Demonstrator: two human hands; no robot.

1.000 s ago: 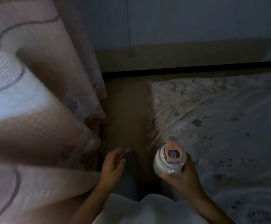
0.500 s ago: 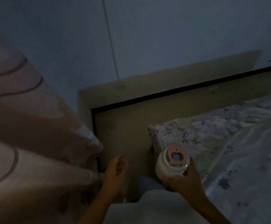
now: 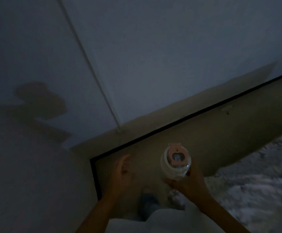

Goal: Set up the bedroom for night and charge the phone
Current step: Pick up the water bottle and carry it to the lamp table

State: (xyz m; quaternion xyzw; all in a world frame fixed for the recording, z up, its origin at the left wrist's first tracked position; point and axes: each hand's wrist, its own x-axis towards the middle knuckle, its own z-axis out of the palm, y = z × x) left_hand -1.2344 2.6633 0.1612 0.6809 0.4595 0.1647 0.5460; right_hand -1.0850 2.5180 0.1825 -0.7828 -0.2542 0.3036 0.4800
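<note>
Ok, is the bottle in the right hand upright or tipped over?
Upright. The bottle shows its pink lid facing up toward the camera, and the right hand grips its lower body. The left hand is apart from it.

Right hand gripping pale bottle — left hand loose, dim bed beside

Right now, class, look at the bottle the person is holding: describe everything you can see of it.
The bottle is pale and looks like plastic, seen from above. Its pinkish lid has a small dark opening at the centre and a tab on the far edge. It is held roughly upright, tipped slightly away. The right hand grips its lower body from below, with the fingers curled round it. The left hand is beside it, apart from it.
</note>
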